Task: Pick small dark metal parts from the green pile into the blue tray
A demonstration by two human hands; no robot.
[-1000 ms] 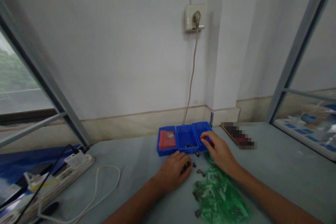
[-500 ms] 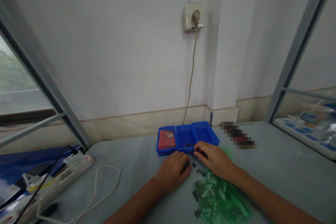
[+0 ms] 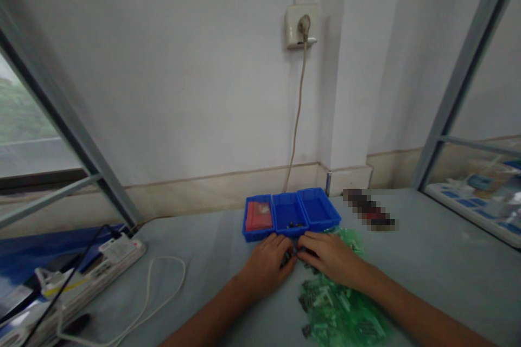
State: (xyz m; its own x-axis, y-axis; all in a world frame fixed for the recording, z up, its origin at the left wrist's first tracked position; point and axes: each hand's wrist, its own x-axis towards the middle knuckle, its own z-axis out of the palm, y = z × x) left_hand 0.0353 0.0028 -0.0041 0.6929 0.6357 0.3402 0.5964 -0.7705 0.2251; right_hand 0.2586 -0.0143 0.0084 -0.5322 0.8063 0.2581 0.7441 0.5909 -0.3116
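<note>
Passage lies between white cable and hands; 3 blue bins block ahead.

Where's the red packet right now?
In the head view, the red packet sits in the leftmost blue bin, just beyond the left hand.

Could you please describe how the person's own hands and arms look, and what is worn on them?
The left hand and right hand wear no gloves. The left forearm and right forearm show no sleeves, watch or bracelet. I see no rings, but some fingers are partly hidden.
</note>
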